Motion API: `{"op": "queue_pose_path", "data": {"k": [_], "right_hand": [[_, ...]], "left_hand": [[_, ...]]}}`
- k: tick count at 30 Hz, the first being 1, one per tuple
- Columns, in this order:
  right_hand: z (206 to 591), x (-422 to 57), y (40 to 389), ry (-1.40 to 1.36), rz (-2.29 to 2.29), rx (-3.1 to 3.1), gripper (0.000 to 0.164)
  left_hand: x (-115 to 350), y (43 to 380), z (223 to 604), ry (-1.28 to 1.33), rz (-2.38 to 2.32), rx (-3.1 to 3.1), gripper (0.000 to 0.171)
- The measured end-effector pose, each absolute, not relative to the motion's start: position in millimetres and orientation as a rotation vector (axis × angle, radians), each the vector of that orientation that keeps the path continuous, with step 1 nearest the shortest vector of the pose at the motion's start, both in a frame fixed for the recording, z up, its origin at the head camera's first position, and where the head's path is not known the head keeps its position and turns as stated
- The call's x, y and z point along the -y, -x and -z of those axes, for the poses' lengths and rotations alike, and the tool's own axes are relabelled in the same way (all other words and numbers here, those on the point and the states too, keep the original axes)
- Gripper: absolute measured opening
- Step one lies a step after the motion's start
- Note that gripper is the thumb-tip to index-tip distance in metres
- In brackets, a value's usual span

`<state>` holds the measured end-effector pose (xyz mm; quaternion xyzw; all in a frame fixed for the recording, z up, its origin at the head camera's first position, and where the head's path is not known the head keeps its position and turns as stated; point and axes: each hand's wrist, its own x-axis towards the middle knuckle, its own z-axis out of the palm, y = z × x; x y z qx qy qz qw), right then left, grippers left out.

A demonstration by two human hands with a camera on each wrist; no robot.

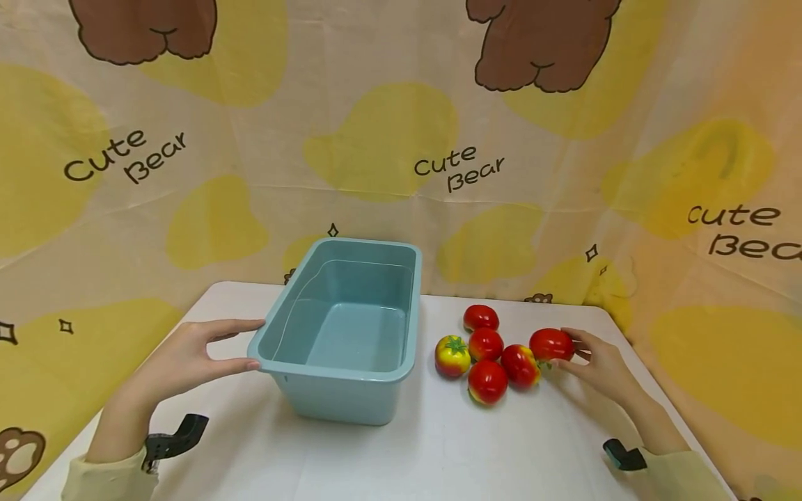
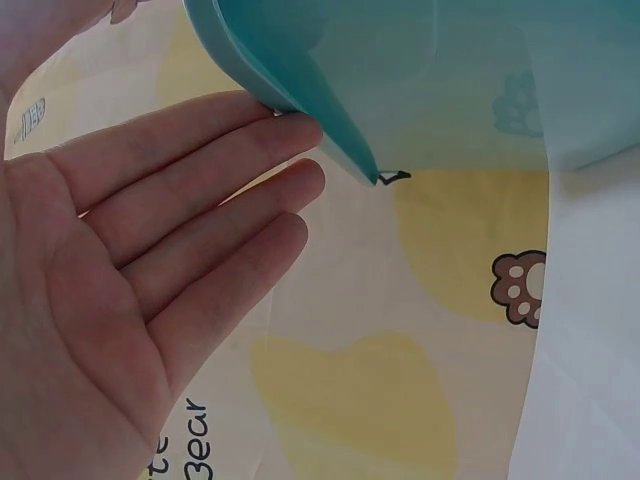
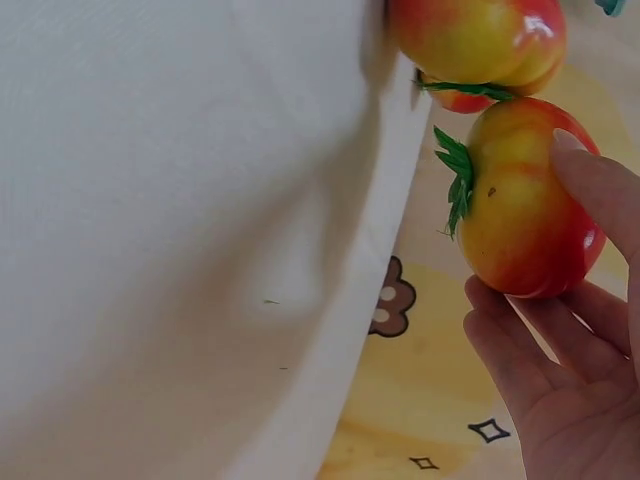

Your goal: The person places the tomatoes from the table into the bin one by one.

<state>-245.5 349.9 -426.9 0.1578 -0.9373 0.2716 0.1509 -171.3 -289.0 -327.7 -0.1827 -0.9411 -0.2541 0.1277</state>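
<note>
My left hand [image 1: 188, 355] is at the near left corner of a light blue plastic bin [image 1: 344, 376]. Its straight fingers [image 2: 210, 180] touch the rim, and the thumb lies along the same corner. My right hand [image 1: 601, 362] holds a glossy red tomato [image 1: 551, 345] between thumb and fingertips, at the right end of a tomato group. The right wrist view shows the yellow-red underside and green leafy stem of that held tomato [image 3: 530, 200]. Beside it lie a red tomato with a yellow end [image 1: 519, 366], a yellow-green tomato [image 1: 452, 355] and several red ones [image 1: 487, 381].
The bin stands left of the tomatoes on a white table [image 1: 451, 445], with nothing inside it. A patterned cloth [image 1: 376, 160] hangs close behind the table and along both sides. Dark straps [image 1: 175, 440] are on both wrists.
</note>
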Motion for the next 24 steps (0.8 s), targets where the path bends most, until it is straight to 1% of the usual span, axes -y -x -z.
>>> {"op": "queue_pose_path", "data": {"k": [16,24], "right_hand": [[399,-340,239,-0.507,-0.774,2.603,0.065],[380,-328,234,-0.576,-0.77,2.569,0.064]], "left_hand": [[290,172,330,0.52,0.76,2.736,0.053],[290,172,330,0.524,0.754,2.735,0.053]]}}
